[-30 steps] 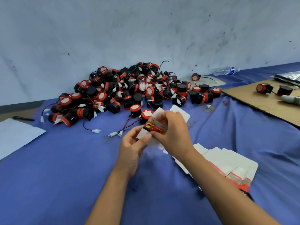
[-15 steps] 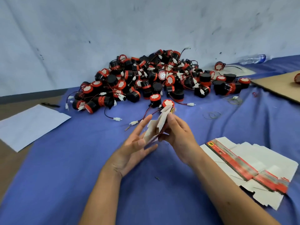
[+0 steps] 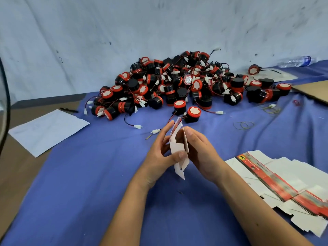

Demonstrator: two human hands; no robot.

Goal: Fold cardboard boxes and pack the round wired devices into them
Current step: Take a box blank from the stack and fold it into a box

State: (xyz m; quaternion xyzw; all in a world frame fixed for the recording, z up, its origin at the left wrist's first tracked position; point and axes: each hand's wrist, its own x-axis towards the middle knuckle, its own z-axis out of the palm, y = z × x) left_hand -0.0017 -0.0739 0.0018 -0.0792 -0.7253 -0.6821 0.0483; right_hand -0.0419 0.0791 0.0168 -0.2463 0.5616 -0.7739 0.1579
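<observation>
Head view: both hands hold one flat cardboard box blank upright, edge-on to the camera, above the blue cloth on the desk. Left hand has its thumb pressed across the lower white panel and its fingers straight up the blank's left face, fingertips near the top edge. Right hand is against the blank's right face, fingers loosely curved along it, so the blank is pinched between the two hands. White inner side shows, a sliver of red print at the top edge, flaps hang below the hands just above the cloth. Whether the box has started to open cannot be told from this angle.

Beyond the blank, toward the wall, lies the pile of round wired devices, black bodies with red caps, red-black leads and white plugs tangled through it. Two loose devices sit just beyond the blank's top edge, the closer one near the fingertips. Right of the blank, a stack of flat box blanks lies on the cloth, white with a red strip. Left of the blank, well apart, a white paper sheet. Rubber bands lie on the cloth to the blank's upper right. Far right by the wall, a plastic bottle lies on its side
</observation>
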